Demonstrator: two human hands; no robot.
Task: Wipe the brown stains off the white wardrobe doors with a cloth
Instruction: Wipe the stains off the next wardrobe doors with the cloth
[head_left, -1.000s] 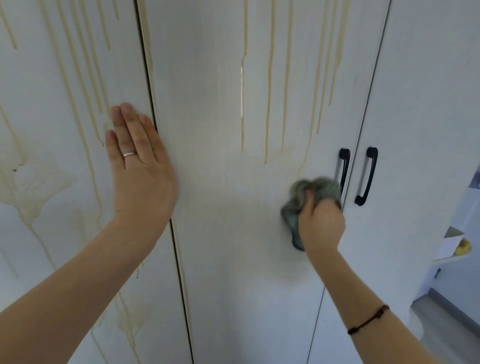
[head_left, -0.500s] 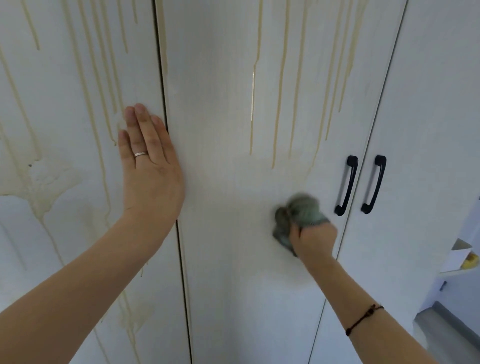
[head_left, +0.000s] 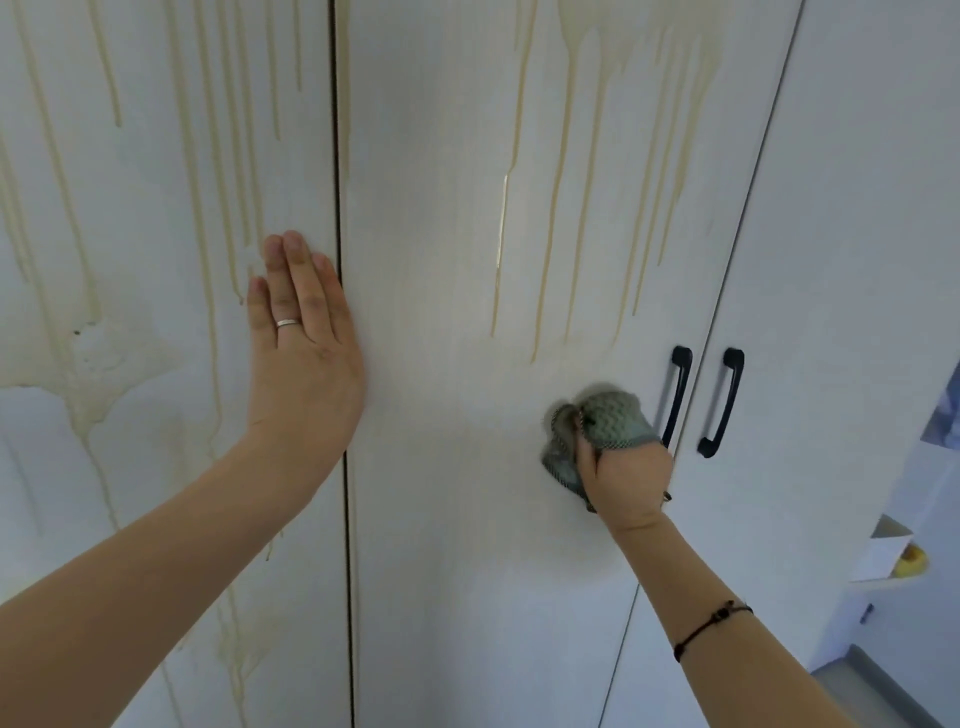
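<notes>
White wardrobe doors fill the view. The middle door (head_left: 447, 519) carries thin brown drip stains (head_left: 550, 234) running down its upper half; below them it looks pale and smeared. The left door (head_left: 156, 182) has more brown drips and a wide blotch (head_left: 88, 384). My right hand (head_left: 626, 478) is shut on a bunched grey-green cloth (head_left: 605, 415), pressed to the middle door just left of its black handle. My left hand (head_left: 301, 343) lies flat, fingers together, on the left door's right edge beside the gap.
Two black handles (head_left: 680, 395) (head_left: 722, 400) flank the seam between the middle door and the unstained right door (head_left: 841, 260). At the far right edge are a small shelf with a yellow object (head_left: 911, 561) and a strip of grey floor (head_left: 872, 691).
My right hand and the cloth slid left and down away from the handle, then back right and slightly up toward it. The view tilted upward. My left hand stays flat on the left door.
</notes>
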